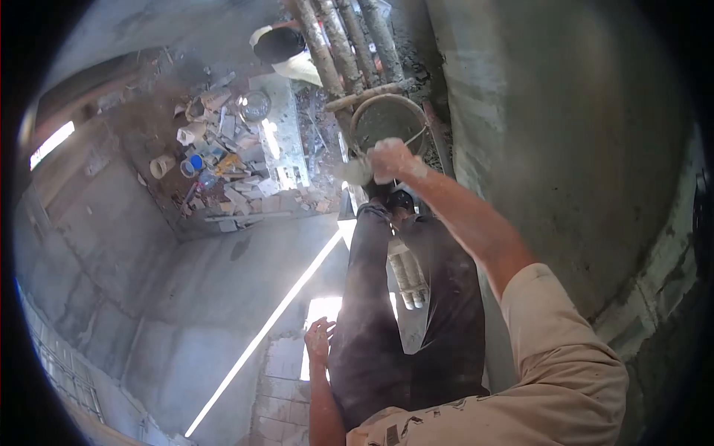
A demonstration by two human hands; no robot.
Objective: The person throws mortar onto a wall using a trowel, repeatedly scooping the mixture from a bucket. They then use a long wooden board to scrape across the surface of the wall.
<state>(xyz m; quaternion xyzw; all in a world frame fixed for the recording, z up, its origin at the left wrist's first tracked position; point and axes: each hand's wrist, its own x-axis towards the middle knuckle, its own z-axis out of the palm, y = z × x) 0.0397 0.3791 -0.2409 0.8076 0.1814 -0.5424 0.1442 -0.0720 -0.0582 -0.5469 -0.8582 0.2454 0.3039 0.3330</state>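
My right hand (394, 160) is closed at the near edge of a round bucket (355, 126) with grey mortar (387, 123) inside. From that fist a pale, mortar-smeared trowel (353, 172) sticks out to the left; its handle is hidden in my fingers. The bucket's thin handle lies over toward its right side. My left hand (320, 338) hangs low beside my left thigh, holding nothing, with its fingers apart and some grey smears on it.
Round poles (342, 44) and a crosspiece (364, 95) support the bucket high above the floor. A grey plastered wall (543, 149) rises close on my right. Rubble (238, 178) and small buckets (161, 166) lie far below. A dark-topped shape, possibly a person (279, 44), is beyond the poles.
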